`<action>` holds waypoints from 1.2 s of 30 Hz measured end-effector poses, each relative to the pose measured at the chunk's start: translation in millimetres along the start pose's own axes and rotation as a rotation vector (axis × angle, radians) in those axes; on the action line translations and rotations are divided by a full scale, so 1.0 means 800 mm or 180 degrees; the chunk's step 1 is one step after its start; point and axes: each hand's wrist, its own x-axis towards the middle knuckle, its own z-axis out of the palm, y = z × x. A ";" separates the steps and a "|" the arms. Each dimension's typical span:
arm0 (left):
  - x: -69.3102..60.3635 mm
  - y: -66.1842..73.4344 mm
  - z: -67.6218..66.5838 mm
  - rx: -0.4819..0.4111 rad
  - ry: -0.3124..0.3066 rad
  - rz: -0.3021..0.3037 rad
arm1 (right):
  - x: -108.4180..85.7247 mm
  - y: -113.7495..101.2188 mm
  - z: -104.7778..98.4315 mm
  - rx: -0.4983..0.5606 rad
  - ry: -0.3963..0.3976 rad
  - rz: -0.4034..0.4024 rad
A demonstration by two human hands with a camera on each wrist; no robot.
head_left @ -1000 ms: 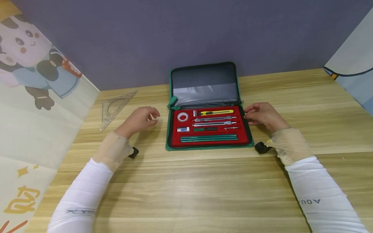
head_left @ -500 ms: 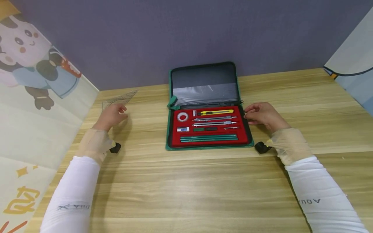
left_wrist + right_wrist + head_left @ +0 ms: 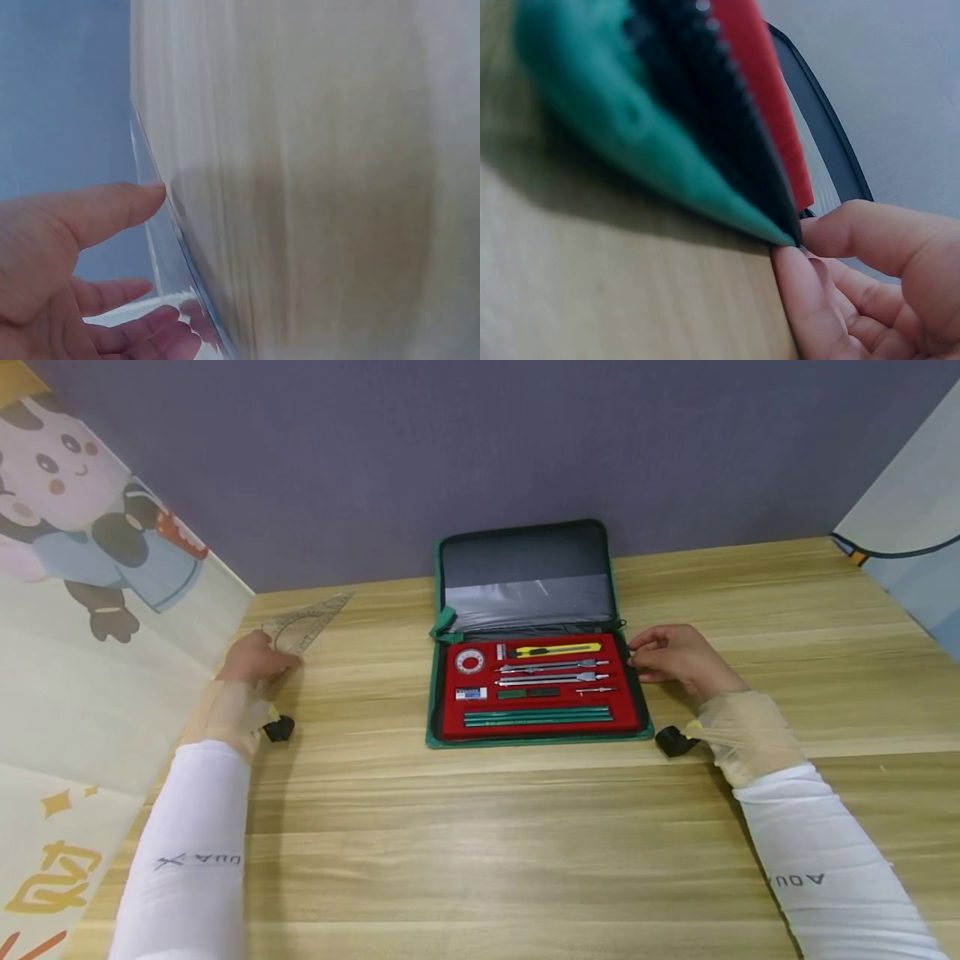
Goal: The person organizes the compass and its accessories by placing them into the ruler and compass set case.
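Note:
At the left of the table lies a clear triangular set square [image 3: 330,607] with a protractor cut-out. My left hand [image 3: 253,658] holds its near-left part, covering that corner. In the left wrist view the thumb touches one edge of the clear plastic, with the other fingers [image 3: 154,334] curled by its other side. A green zip case [image 3: 540,742] stands open in the middle, its lid leaning back. My right hand [image 3: 682,658] pinches the case's right edge between thumb and forefinger; the right wrist view shows this at the green rim [image 3: 630,127].
The case's red tray [image 3: 525,700] bears a yellow cutter [image 3: 558,649], two compasses [image 3: 552,678], a white ring-shaped piece [image 3: 470,661], an eraser [image 3: 471,693] and green pencils [image 3: 537,717]. A dark panel [image 3: 510,443] rises behind the table, and a printed panel [image 3: 75,693] borders its left side.
My left hand has moved left from beside the case, passed over the set square and come down onto its near-left part. My right hand stays at the case's edge.

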 end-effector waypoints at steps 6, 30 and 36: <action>0.000 0.000 -0.006 -0.0284 -0.0200 -0.0411 | -0.001 0.001 0.000 0.0014 -0.0024 -0.0031; 0.011 -0.016 -0.030 -0.0915 -0.0930 -0.0726 | 0.000 0.003 -0.002 -0.0057 -0.0036 -0.0046; 0.014 -0.022 -0.032 -0.0849 -0.1222 -0.0732 | 0.000 0.002 -0.002 -0.0068 -0.0048 -0.0064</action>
